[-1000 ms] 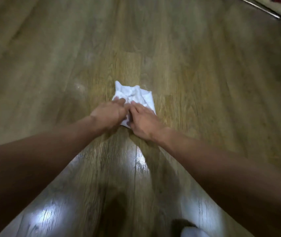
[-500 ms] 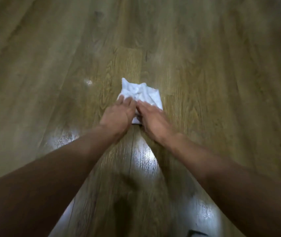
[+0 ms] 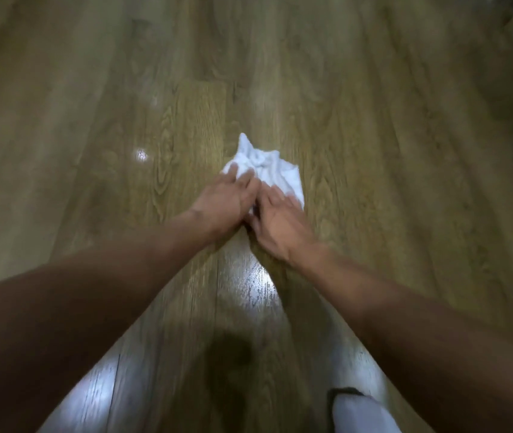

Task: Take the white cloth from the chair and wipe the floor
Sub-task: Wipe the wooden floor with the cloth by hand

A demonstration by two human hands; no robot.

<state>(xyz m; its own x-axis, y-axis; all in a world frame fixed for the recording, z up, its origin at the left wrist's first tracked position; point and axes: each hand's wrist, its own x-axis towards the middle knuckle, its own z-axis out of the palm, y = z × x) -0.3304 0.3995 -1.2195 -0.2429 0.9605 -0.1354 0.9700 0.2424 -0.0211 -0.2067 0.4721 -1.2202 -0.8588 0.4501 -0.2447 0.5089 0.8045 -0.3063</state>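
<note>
Cloth pressed to wooden floor, well away from its edges.
Near half of cloth hidden beneath both hands; frame blurred, folds hard to read. White shape at bottom edge cut off (cannot tell what it is). Left hand lies flat, fingers straight, pressing cloth's left part; right hand likewise flat on the right part, touching its neighbour.
</note>
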